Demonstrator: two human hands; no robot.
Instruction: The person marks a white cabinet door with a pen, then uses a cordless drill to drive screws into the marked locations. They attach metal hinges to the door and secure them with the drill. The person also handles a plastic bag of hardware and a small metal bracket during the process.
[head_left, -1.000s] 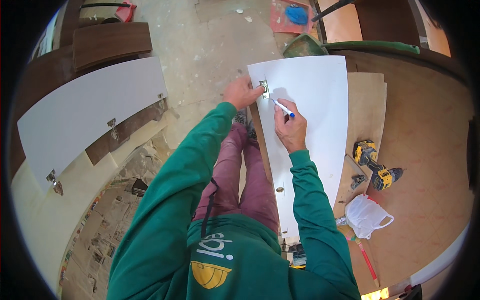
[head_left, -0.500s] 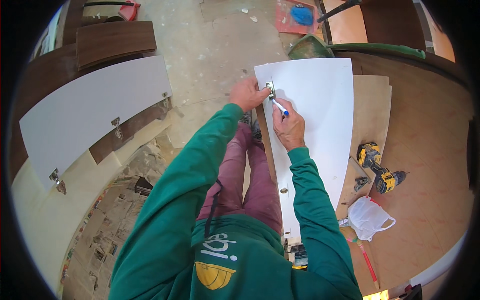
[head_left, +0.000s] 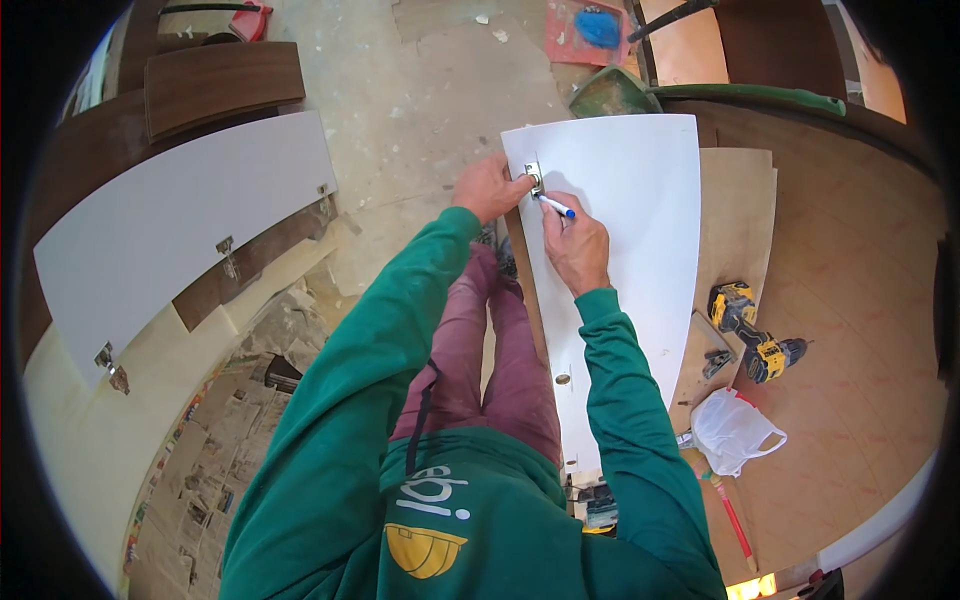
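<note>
A white panel (head_left: 630, 220) with a brown edge lies lengthwise in front of me. Near its far left corner sits a small metal cabinet hinge (head_left: 533, 178). My left hand (head_left: 487, 188) reaches to the panel's left edge, its thumb pressing the hinge down while the other fingers are bent and partly hidden. Between the fingers of my right hand (head_left: 577, 247) is a white marker pen with a blue end (head_left: 556, 207), its tip at the hinge's near end. A round hole (head_left: 563, 380) shows farther down the panel near the same edge.
To the right, a yellow and black cordless drill (head_left: 755, 335), a white plastic bag (head_left: 735, 432) and a red-handled tool (head_left: 735, 525) lie on brown boards. Another white panel with hinges (head_left: 190, 220) lies at left. A green dustpan (head_left: 612, 93) is beyond my panel.
The marker pen has tilted flatter, and its tip has shifted slightly along the hinge's near end. My left thumb stays on the hinge. The whole view has moved slightly.
</note>
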